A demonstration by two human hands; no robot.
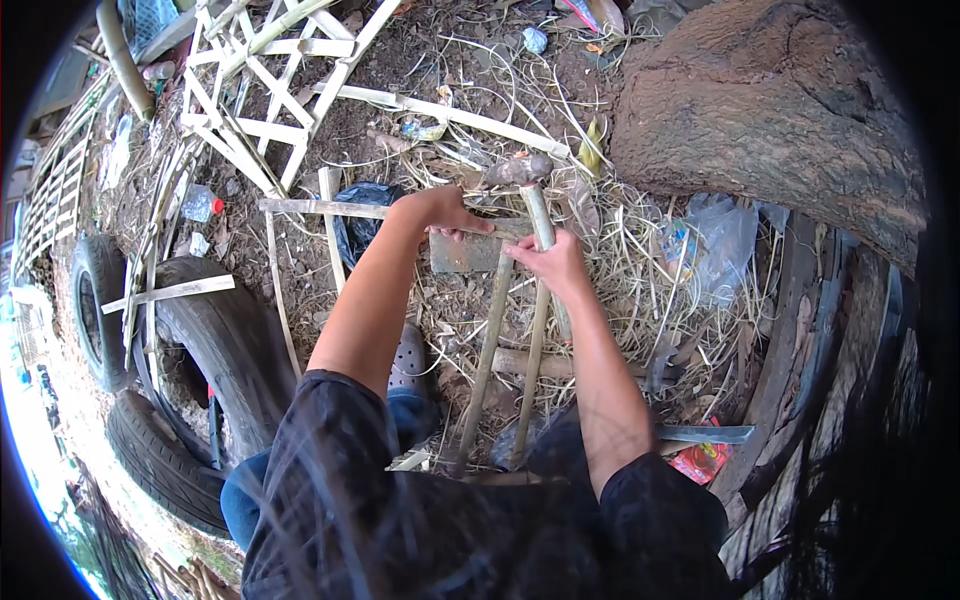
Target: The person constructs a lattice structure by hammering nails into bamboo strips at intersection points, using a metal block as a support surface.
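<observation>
My left hand (445, 213) is closed on a flat bamboo strip (325, 207) that runs crosswise in front of me. My right hand (553, 262) is wrapped around the pale handle (538, 212) of a hammer, whose dark head (520, 169) points away from me. Its thumb and finger meet at the joint where a lengthwise bamboo strip (487, 345) comes up to the crosswise one. A second lengthwise strip (532, 375) lies beside it. Beneath the joint is a flat grey-brown block (462, 254), partly covered by my left hand.
A bamboo lattice (268, 85) lies at the far left. Old tyres (225, 335) are stacked on the left. A thick tree trunk (770, 120) fills the far right. Bamboo shavings (640, 235), a clear plastic bag (722, 250) and a black bag (362, 215) litter the ground.
</observation>
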